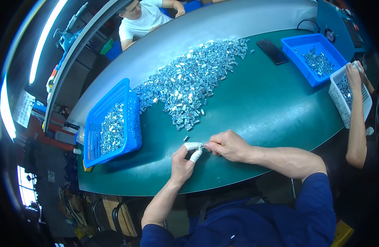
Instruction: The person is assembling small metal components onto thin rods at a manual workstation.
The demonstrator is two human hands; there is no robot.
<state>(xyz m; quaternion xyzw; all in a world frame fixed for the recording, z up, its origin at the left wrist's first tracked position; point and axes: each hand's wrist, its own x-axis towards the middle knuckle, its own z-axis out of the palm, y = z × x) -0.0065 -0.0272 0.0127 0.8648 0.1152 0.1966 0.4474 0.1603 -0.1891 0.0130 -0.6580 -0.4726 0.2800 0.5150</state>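
Your left hand (183,160) and right hand (226,145) meet, pinching one small metal part (202,146) | just below the part pile (189,80) on the desk (255,111) | risk: taped fingertips (193,146) may slip, dropping it.

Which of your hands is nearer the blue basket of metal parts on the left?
Left. The left hand sits just right of the blue basket; the right hand lies farther right, beyond it, fingertips meeting.

left hand (182,163), right hand (225,145) pinching small metal part (201,146), green table (255,107)
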